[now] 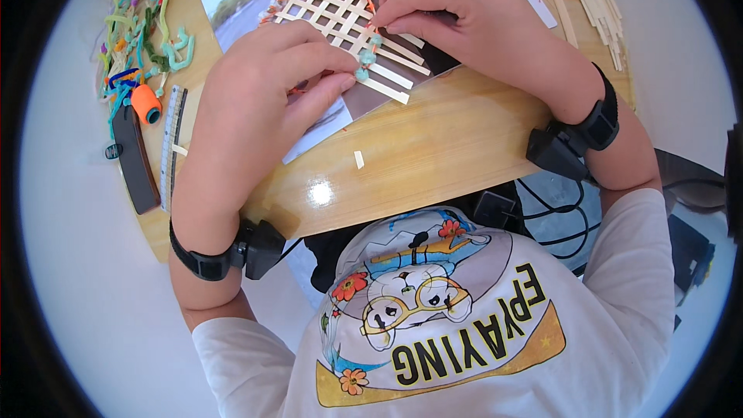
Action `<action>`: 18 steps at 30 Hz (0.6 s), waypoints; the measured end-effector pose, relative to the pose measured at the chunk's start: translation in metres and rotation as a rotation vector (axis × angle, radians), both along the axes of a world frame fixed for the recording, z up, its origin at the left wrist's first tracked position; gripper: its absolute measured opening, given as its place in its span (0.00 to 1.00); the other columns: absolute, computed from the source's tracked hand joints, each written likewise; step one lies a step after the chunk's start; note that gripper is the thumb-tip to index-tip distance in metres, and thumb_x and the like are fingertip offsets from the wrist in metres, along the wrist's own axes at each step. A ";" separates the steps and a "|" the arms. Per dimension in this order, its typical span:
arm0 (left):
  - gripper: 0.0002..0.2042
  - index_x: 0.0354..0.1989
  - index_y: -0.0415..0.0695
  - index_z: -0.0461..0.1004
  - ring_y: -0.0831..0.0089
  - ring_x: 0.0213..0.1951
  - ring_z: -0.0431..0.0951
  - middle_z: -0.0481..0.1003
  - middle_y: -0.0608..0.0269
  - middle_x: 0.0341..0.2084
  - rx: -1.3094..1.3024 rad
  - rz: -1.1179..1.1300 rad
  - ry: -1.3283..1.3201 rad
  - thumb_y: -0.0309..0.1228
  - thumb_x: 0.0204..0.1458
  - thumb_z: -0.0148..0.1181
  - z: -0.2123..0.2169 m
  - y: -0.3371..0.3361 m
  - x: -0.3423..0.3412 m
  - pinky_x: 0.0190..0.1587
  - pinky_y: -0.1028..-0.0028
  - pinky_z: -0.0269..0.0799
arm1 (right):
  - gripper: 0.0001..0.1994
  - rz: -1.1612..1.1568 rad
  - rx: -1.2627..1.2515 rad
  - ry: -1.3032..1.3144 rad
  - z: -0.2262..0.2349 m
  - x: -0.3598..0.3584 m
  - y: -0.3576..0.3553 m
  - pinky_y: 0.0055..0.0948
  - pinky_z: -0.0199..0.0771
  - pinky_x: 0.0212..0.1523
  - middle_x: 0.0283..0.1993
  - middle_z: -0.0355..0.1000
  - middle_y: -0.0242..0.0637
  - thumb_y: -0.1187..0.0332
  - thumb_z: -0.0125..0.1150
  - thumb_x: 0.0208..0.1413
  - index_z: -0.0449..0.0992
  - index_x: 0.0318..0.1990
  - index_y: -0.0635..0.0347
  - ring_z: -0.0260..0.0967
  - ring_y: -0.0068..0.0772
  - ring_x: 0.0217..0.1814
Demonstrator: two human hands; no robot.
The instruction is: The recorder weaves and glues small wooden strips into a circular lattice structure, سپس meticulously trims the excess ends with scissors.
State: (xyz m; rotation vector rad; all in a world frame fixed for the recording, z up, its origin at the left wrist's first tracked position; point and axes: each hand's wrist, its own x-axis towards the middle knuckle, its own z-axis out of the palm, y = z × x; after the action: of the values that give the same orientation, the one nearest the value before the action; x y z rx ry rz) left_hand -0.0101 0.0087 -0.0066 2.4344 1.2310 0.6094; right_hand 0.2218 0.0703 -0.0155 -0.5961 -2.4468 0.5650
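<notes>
Lattice (pixel 338 22), long strips slanting toward lower right; left hand (pixel 251 81) and right hand (pixel 460 11) closely pinch its fluffy cord (pixel 366 56).

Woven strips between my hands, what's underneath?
Under the woven strips lies a printed picture sheet, its dark areas showing through the gaps, with the table beneath. The strips, left hand and right hand cover the rest of the print there, so it can't be seen.

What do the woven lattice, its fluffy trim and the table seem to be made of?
Lattice: probably wood or bamboo, matte, judging by pale, flat strips. Trim: likely yarn, soft-looking, with fuzzy, multicoloured tufts. Table: wood or wood-look laminate, glossy, from its yellowish-brown tone and reflection.
</notes>
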 end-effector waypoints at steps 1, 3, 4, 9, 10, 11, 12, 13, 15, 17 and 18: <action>0.07 0.34 0.41 0.78 0.71 0.30 0.73 0.73 0.63 0.26 0.005 0.000 0.002 0.24 0.44 0.64 0.000 0.000 0.000 0.31 0.76 0.70 | 0.04 0.006 -0.006 0.015 -0.001 -0.001 0.001 0.31 0.67 0.45 0.38 0.71 0.37 0.73 0.63 0.48 0.78 0.32 0.61 0.66 0.38 0.43; 0.06 0.32 0.40 0.78 0.70 0.30 0.74 0.73 0.63 0.27 -0.054 0.025 -0.004 0.24 0.44 0.64 0.001 -0.001 0.000 0.30 0.75 0.70 | 0.04 0.013 -0.007 0.031 -0.001 -0.002 0.002 0.31 0.67 0.45 0.37 0.72 0.36 0.73 0.64 0.47 0.79 0.32 0.61 0.66 0.38 0.43; 0.06 0.32 0.40 0.78 0.70 0.30 0.74 0.73 0.63 0.27 -0.050 0.024 -0.004 0.24 0.44 0.64 0.000 -0.001 0.000 0.30 0.75 0.70 | 0.04 0.010 -0.022 0.034 -0.002 -0.002 0.001 0.30 0.67 0.45 0.37 0.72 0.36 0.73 0.64 0.47 0.79 0.32 0.61 0.66 0.38 0.43; 0.07 0.33 0.39 0.77 0.72 0.31 0.73 0.74 0.63 0.28 -0.064 0.013 0.004 0.23 0.44 0.63 0.001 -0.001 -0.002 0.31 0.77 0.70 | 0.04 0.032 0.009 -0.014 0.002 -0.003 0.002 0.31 0.67 0.45 0.37 0.72 0.37 0.73 0.63 0.47 0.79 0.32 0.62 0.66 0.38 0.42; 0.07 0.33 0.39 0.77 0.72 0.31 0.73 0.74 0.63 0.28 -0.063 0.014 0.007 0.23 0.44 0.63 0.003 0.000 -0.003 0.31 0.77 0.70 | 0.04 0.037 0.037 -0.017 0.003 -0.003 0.002 0.31 0.67 0.45 0.37 0.72 0.37 0.73 0.63 0.48 0.79 0.33 0.62 0.66 0.38 0.43; 0.06 0.34 0.39 0.78 0.74 0.31 0.73 0.74 0.64 0.28 -0.058 0.075 -0.056 0.24 0.46 0.62 0.007 0.001 -0.004 0.32 0.78 0.69 | 0.04 0.042 0.064 -0.019 0.004 -0.004 0.002 0.31 0.67 0.45 0.37 0.72 0.37 0.73 0.62 0.49 0.79 0.33 0.62 0.66 0.38 0.43; 0.05 0.34 0.39 0.78 0.77 0.31 0.73 0.75 0.65 0.29 -0.054 0.135 -0.119 0.24 0.48 0.61 0.009 0.003 -0.006 0.33 0.79 0.68 | 0.04 0.044 0.065 -0.016 0.004 -0.004 0.001 0.31 0.67 0.45 0.37 0.72 0.37 0.73 0.62 0.49 0.79 0.33 0.62 0.66 0.38 0.43; 0.05 0.34 0.39 0.78 0.77 0.31 0.73 0.75 0.65 0.29 -0.052 0.133 -0.116 0.24 0.48 0.61 0.010 0.008 -0.014 0.33 0.79 0.68 | 0.05 -0.008 0.045 0.006 0.006 -0.004 -0.001 0.32 0.67 0.45 0.38 0.72 0.37 0.73 0.62 0.50 0.78 0.34 0.62 0.66 0.38 0.43; 0.08 0.34 0.43 0.78 0.77 0.28 0.73 0.76 0.66 0.25 0.104 0.487 -0.175 0.33 0.50 0.62 0.008 0.025 -0.039 0.30 0.78 0.67 | 0.05 -0.055 0.023 0.032 0.009 -0.003 -0.003 0.32 0.67 0.45 0.38 0.72 0.38 0.73 0.61 0.50 0.78 0.35 0.62 0.67 0.38 0.43; 0.10 0.35 0.43 0.79 0.79 0.28 0.72 0.76 0.67 0.25 -0.008 0.555 -0.167 0.36 0.49 0.63 0.003 0.032 -0.056 0.30 0.79 0.66 | 0.06 -0.155 0.012 0.119 0.011 0.000 0.001 0.32 0.67 0.45 0.37 0.72 0.39 0.72 0.61 0.51 0.77 0.36 0.62 0.67 0.39 0.43; 0.12 0.36 0.43 0.79 0.81 0.27 0.71 0.76 0.68 0.25 -0.118 0.615 -0.167 0.38 0.49 0.63 -0.001 0.034 -0.060 0.29 0.80 0.65 | 0.06 -0.150 0.012 0.123 0.012 0.002 0.004 0.32 0.67 0.45 0.37 0.72 0.39 0.72 0.61 0.51 0.77 0.36 0.62 0.67 0.39 0.43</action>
State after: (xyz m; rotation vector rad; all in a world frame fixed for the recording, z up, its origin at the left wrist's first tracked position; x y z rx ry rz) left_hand -0.0701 0.0426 -0.0071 1.8455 1.8862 0.8486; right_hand 0.2234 0.0739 -0.0034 -0.7113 -2.2664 0.5110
